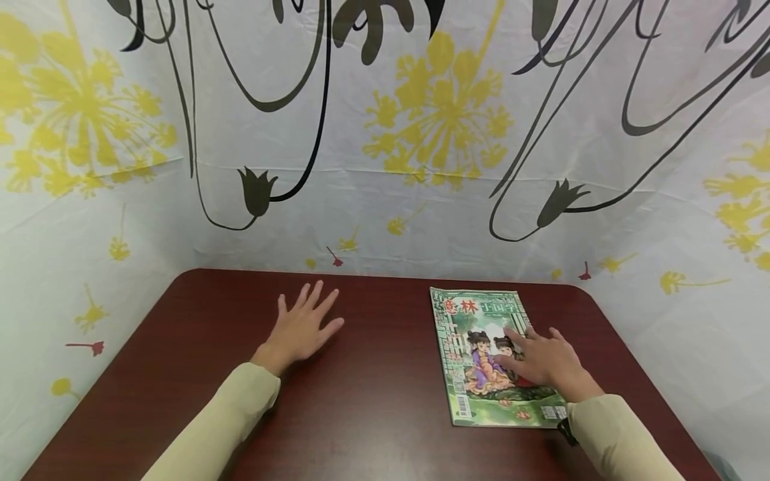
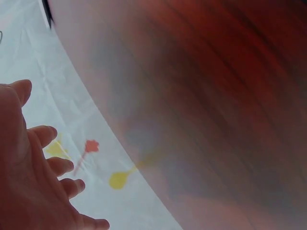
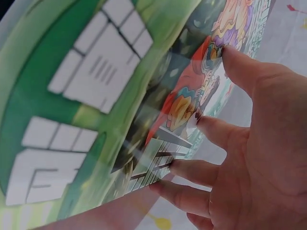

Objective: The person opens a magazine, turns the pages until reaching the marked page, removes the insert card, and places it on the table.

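A green illustrated magazine (image 1: 481, 401) with red title characters and two cartoon figures on its cover lies flat at the right of the table. My right hand (image 1: 544, 361) rests on its right side, fingers spread. In the right wrist view the fingertips of the right hand (image 3: 268, 129) touch the glossy cover (image 3: 158, 96). Left of the magazine, with a wide stretch of table between, my left hand (image 1: 299, 332) is spread over the tabletop and holds nothing. The left wrist view shows the left hand (image 2: 33, 172) with its fingers extended and apart.
The dark red-brown table (image 1: 373, 374) has rounded far corners. White cloth (image 1: 337, 220) printed with yellow flowers and grey stems hangs close behind it and along both sides. A dark band (image 1: 567, 433) shows at the right sleeve's cuff.
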`<state>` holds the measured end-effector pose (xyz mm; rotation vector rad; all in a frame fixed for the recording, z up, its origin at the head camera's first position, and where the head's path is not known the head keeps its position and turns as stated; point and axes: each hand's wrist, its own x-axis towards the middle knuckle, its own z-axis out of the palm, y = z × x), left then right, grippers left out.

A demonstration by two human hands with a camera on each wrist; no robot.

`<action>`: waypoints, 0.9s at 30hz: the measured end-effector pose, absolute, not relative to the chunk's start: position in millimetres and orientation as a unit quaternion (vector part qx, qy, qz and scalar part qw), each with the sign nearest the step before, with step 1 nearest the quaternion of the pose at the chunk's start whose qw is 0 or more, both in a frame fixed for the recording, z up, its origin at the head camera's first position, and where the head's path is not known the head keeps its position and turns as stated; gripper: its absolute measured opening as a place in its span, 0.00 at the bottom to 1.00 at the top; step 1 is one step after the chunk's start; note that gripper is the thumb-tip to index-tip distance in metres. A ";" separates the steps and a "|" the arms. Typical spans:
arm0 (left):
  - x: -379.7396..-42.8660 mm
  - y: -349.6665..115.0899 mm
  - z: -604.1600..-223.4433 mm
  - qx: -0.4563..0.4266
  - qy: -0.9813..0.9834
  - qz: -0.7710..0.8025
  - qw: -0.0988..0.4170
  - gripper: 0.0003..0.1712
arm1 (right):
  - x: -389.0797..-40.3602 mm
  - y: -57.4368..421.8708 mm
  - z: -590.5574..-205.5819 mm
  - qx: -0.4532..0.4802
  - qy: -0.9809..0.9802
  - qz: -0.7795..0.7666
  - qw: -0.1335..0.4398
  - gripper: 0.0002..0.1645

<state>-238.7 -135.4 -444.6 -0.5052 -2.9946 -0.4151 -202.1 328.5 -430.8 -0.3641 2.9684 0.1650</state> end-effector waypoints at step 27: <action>-230.0 -48.3 -444.5 -0.229 -0.966 -0.123 -0.003 0.41 | -199.8 284.3 -434.1 -0.110 0.991 0.057 0.054 0.46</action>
